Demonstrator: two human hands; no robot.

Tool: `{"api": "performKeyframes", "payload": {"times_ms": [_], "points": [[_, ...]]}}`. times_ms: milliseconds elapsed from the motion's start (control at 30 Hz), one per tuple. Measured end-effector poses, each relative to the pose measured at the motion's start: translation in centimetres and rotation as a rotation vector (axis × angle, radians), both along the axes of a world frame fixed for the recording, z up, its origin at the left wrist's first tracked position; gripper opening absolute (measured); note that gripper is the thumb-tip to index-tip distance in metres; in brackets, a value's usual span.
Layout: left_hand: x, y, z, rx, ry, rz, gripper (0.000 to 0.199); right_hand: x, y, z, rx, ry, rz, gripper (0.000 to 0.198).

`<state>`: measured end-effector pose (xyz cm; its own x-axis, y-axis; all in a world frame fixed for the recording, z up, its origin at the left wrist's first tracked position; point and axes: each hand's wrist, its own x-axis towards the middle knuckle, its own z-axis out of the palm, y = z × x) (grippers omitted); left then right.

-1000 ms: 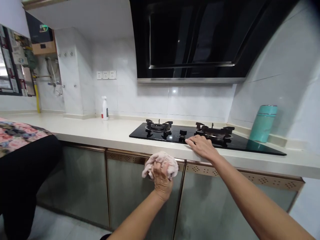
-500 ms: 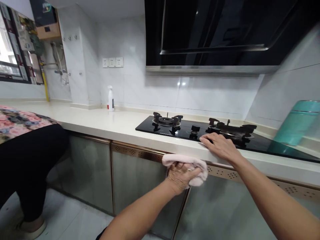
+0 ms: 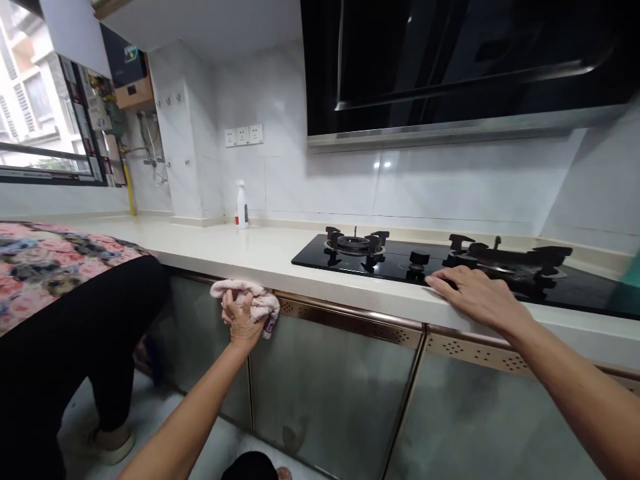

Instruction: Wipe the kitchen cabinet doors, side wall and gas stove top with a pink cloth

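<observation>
My left hand point(image 3: 243, 321) grips a pale pink cloth point(image 3: 263, 305), pressed against the top edge of the cabinet doors just under the countertop. The cloth bunches around my fingers and hangs over the bronze trim point(image 3: 320, 313). Resting on the counter's front edge, my right hand point(image 3: 475, 293) lies with fingers stretched out and holds nothing. Its fingertips are beside the black gas stove point(image 3: 400, 257), near a knob point(image 3: 418, 259).
A person in a floral top point(image 3: 55, 263) bends at the left, close to the cabinets. On the white countertop point(image 3: 215, 245) a spray bottle point(image 3: 243, 205) stands by the wall. The black range hood point(image 3: 440, 67) overhangs the stove. A teal container point(image 3: 631, 283) shows at the right edge.
My left hand has slid left along the cabinet trim with the cloth. My right hand stays on the counter edge by the stove. The view has shifted left.
</observation>
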<state>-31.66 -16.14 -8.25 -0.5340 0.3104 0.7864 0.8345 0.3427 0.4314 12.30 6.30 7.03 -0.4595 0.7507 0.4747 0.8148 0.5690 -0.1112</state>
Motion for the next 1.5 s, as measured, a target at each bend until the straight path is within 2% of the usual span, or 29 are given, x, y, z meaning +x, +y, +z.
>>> {"api": "performKeyframes", "payload": {"times_ms": [67,133,233,333,433,500,567,633,700,833,900,967,1033,1100,1200,1300,1367,1433,1500], "points": [[1.3,1.3,-0.5,0.119,-0.078,-0.052,0.062,0.0,0.2,-0.1,-0.005,-0.007,0.001,0.052],[4.2,3.3,-1.4,0.176,-0.101,-0.132,0.063,0.1,0.5,-0.2,-0.007,-0.017,0.0,0.051],[11.0,6.5,-3.1,0.109,-0.009,-0.268,0.061,0.4,1.2,-0.5,0.008,-0.028,-0.001,0.05],[18.6,9.7,-4.4,-0.001,0.19,-0.425,0.054,0.8,1.8,-0.8,0.016,-0.044,0.001,0.052],[23.4,11.9,-5.0,-0.003,0.378,-0.405,0.048,1.2,2.2,-0.9,-0.013,-0.065,0.012,0.057],[23.5,12.2,-5.0,0.017,0.48,-0.389,0.043,1.4,2.3,-0.8,-0.023,-0.069,0.018,0.059],[21.1,11.3,-5.0,-0.006,0.554,-0.424,0.037,1.5,2.4,-0.8,-0.02,-0.076,0.016,0.06],[16.8,9.4,-4.9,-0.031,0.557,-0.448,0.031,1.4,2.3,-0.9,-0.009,-0.085,0.018,0.06],[11.5,6.9,-4.5,-0.003,0.456,-0.369,0.027,1.3,2.1,-0.9,0.007,-0.093,0.025,0.06],[1.2,2.3,-2.3,0.098,0.253,-0.182,0.039,0.7,1.5,-0.6,0.014,-0.096,0.014,0.062],[-1.9,0.9,-0.9,0.131,0.18,-0.136,0.041,0.4,1.2,-0.5,0.003,-0.084,-0.001,0.064],[-2.9,0.5,0.1,0.14,0.135,-0.115,0.042,0.2,0.9,-0.3,-0.002,-0.071,-0.003,0.063],[-1.7,1.1,0.1,0.134,0.113,-0.104,0.042,0.0,0.6,-0.1,-0.009,-0.063,-0.002,0.063],[1.4,2.6,-0.7,0.108,0.115,-0.115,0.043,-0.2,0.3,0.0,-0.02,-0.059,-0.004,0.062],[8.5,5.9,-2.8,0.021,0.163,-0.201,0.045,-0.2,0.1,0.1,-0.022,-0.064,-0.007,0.062],[15.7,9.0,-4.6,-0.075,0.242,-0.327,0.032,-0.1,-0.1,0.1,-0.03,-0.074,-0.015,0.063],[19.0,10.0,-5.3,-0.136,0.317,-0.432,0.026,0.1,-0.1,0.2,-0.031,-0.08,-0.004,0.062],[20.1,9.8,-5.6,-0.188,0.392,-0.562,0.02,0.3,-0.1,0.1,-0.024,-0.08,0.015,0.061],[19.0,8.5,-5.8,-0.193,0.384,-0.643,0.015,0.5,0.0,0.1,-0.021,-0.077,0.031,0.061]]}}
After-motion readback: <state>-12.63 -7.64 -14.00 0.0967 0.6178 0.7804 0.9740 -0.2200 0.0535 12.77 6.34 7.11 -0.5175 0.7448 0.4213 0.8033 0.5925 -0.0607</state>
